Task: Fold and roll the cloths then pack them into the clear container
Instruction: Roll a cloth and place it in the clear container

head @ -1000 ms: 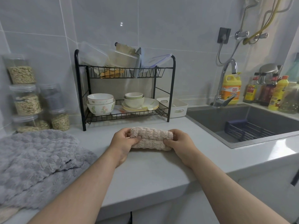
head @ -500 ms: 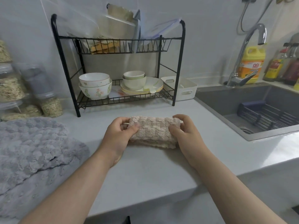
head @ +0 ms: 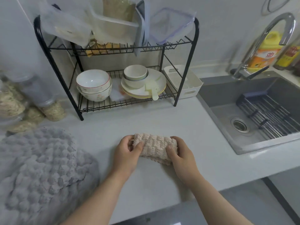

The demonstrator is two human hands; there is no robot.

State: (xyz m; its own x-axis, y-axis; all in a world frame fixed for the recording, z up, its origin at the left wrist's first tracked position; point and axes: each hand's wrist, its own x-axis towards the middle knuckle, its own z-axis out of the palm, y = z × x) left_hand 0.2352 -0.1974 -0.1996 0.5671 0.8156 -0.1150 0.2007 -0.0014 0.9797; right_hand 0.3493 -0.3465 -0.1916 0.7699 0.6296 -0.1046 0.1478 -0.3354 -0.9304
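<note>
one pale countertop [head: 162, 120] fills most of the view, its front edge running under the forearms and its right edge meeting a dark grey sink [head: 227, 88] with a slatted drain rack [head: 267, 114] lying inside it. a heap of grey bobbled cloth [head: 40, 168] covers the surface's front left corner, well apart from the hands. at the back edge stands a black two-shelf wire rack [head: 188, 59]. clear plastic containers [head: 116, 28] lean on its top shelf, and bowls [head: 93, 85] and plates [head: 155, 83] sit on the lower one. a white basket [head: 183, 83] stands just beside its right leg, by the sink's back corner. jars of grain [head: 11, 101] crowd the back left corner. both hands are near the middle of the surface, a little toward the front edge, gripping a rolled beige cloth [head: 155, 147] that lies crosswise. whether the roll rests on the countertop or is held just above it cannot be told. the left hand [head: 125, 153] grips the roll's left end, fingers curled round the far side and thumb pressed on the near face. the right hand [head: 181, 156] grips the right end the same way. bare surface lies between the roll and the rack, between the roll and the sink's rim, and between the left hand and the grey cloth. a narrower bare strip lies between the wrists and the front edge.
</note>
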